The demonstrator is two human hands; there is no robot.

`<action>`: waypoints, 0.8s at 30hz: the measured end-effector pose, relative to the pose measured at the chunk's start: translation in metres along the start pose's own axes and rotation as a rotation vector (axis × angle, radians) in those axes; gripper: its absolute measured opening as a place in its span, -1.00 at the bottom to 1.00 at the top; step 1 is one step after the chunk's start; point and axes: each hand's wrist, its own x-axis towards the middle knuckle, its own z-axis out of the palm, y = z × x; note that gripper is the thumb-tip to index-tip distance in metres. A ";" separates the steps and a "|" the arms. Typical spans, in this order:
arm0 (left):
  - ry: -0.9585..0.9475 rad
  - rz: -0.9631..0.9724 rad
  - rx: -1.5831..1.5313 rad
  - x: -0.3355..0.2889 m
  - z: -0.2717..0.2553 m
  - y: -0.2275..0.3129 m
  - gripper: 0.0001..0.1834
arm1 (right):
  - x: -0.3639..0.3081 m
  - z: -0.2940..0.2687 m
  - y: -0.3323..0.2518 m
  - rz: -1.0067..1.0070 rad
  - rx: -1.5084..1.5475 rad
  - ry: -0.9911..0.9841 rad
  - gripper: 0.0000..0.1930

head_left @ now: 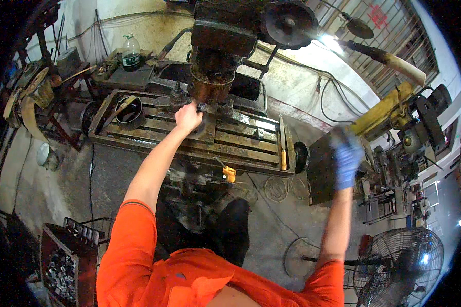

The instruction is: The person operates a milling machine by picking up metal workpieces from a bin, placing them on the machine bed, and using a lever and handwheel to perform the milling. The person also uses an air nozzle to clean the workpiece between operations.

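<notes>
My bare left hand [188,117] is closed at the machine's slotted metal table, right below the dark spindle head [210,84]. Whatever its fingers hold there is too small or hidden to make out. Out to the right, my right hand [348,158] wears a blue glove and is smeared by motion. A dark blur shows at its fingers, so I cannot tell whether it holds anything. The slotted table [161,126] spans the space in front of me. A file [283,148] with a wooden handle lies along its right end.
A black pot [130,113] with a brush across it sits on the table's left part. A yellow-orange fitting [229,174] juts from the front edge. A bin of metal parts [61,271] stands lower left, a fan [402,266] lower right. A lit lamp [333,43] hangs above.
</notes>
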 end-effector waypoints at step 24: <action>-0.042 -0.030 -0.138 0.015 0.009 -0.011 -0.59 | 0.007 0.005 -0.067 -0.265 0.976 0.452 -0.64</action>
